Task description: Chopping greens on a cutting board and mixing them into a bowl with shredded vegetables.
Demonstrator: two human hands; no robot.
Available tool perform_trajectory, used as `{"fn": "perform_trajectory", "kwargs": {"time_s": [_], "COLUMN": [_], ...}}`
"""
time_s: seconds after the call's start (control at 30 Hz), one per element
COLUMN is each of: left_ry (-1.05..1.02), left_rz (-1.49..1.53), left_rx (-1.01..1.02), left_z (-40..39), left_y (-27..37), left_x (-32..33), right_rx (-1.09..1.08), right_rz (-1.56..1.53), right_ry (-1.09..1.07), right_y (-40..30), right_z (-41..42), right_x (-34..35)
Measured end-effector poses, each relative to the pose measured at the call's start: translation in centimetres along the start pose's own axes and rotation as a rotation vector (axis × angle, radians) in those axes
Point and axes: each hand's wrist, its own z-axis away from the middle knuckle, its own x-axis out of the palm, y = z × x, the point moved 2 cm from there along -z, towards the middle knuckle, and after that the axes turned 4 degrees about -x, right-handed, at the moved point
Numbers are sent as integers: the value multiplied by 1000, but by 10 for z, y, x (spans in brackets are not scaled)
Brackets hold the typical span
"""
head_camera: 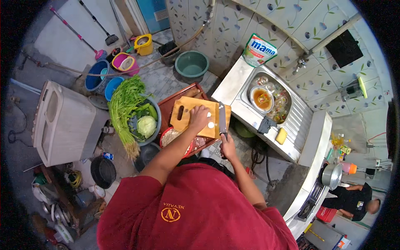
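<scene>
A wooden cutting board with a slot handle lies on a red-brown tray or low table. Over the board's middle is my left hand, its fingers bent down; whether they hold a piece of food cannot be made out. A few round white slices lie beside it. My right hand grips the dark handle of a kitchen knife, whose broad blade lies along the board's right part. A red bowl of chopped pale food stands partly under my left forearm.
Left of the board, a grey basin holds cabbage, cucumbers and leafy greens. A steel sink with glasses and a bowl stands at the right. Beyond the board is a green basin. A person is at the far right.
</scene>
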Motion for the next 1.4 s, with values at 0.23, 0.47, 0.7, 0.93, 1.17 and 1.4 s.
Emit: {"fn": "perform_trajectory", "kwargs": {"time_s": [0.23, 0.47, 0.7, 0.93, 1.17, 1.4], "left_ry": [-2, 541, 410, 175, 265, 346], "left_rz": [-7, 686, 710, 668, 369, 313], "left_rx": [-52, -145, -566, -464, -466, -326], "left_z": [-8, 13, 43, 42, 51, 59], "left_y": [7, -37, -78, -76, -60, -59], "left_x": [10, -23, -23, 8, -5, -9], "right_rx": [-106, -266, -313, -324, -314, -243], "right_rz": [74, 477, 716, 736, 795, 830], "right_ry": [-19, -113, -269, -169, -209, -209], "right_y": [27, -5, 19, -7, -15, -7], "right_z": [-15, -13, -29, -37, -36, -21], "right_x": [-6, 1, 32, 50, 60, 75]}}
